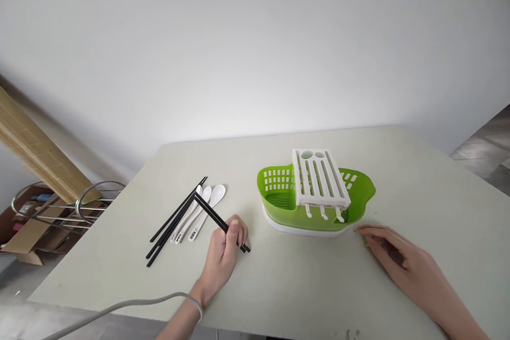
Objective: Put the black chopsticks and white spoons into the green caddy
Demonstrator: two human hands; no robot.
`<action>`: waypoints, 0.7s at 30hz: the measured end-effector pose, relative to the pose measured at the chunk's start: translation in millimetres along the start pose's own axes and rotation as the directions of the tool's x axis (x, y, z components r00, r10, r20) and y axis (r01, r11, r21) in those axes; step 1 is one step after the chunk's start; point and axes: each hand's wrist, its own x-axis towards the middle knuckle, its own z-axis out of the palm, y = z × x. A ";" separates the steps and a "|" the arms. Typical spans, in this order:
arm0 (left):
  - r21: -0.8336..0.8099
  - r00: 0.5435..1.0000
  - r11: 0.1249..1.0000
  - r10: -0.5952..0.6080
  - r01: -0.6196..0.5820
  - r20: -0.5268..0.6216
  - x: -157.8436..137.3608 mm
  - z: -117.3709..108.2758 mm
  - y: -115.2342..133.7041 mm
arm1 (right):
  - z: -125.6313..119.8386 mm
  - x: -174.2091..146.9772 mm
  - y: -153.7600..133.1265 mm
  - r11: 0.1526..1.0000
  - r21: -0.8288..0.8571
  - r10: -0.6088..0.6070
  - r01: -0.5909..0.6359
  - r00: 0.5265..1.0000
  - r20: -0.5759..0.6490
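My left hand (pixel 226 247) is closed around a pair of black chopsticks (pixel 211 211), which slant up and left over the table; their far tips reach above the spoons. Beneath and left of them lie several white spoons (pixel 195 217), with more black chopsticks (pixel 173 226) farther left. A green boat-shaped basket (pixel 314 218) on a white base stands right of the middle. Across its top sits a white slotted rack (pixel 322 178) with two round holes and three hooks. My right hand (pixel 402 260) has its fingertips pinched at the right end of the basket's base; its palm is partly hidden.
The pale table (pixel 279 281) backs onto a white wall. A grey cable (pixel 131 304) runs over my left wrist. Beyond the left edge are a metal wire rack (pixel 85 207), an opened cardboard box (pixel 34 231) and a leaning tan roll (pixel 43 146).
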 end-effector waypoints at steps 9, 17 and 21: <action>0.285 0.988 0.947 -0.156 0.147 0.008 -0.4 -14.4 5.8 | 0.7 -0.8 -0.8 1.000 -0.014 0.018 -0.018 1.000 0.006; 0.066 0.909 0.959 -0.284 0.277 0.305 -9.6 1.0 15.3 | -2.3 0.4 2.9 1.000 -0.010 -0.007 0.007 0.999 0.037; -0.072 0.892 0.937 -0.301 0.343 0.336 -8.8 9.5 15.6 | -2.1 0.9 -0.3 1.000 0.001 -0.006 0.006 1.000 0.025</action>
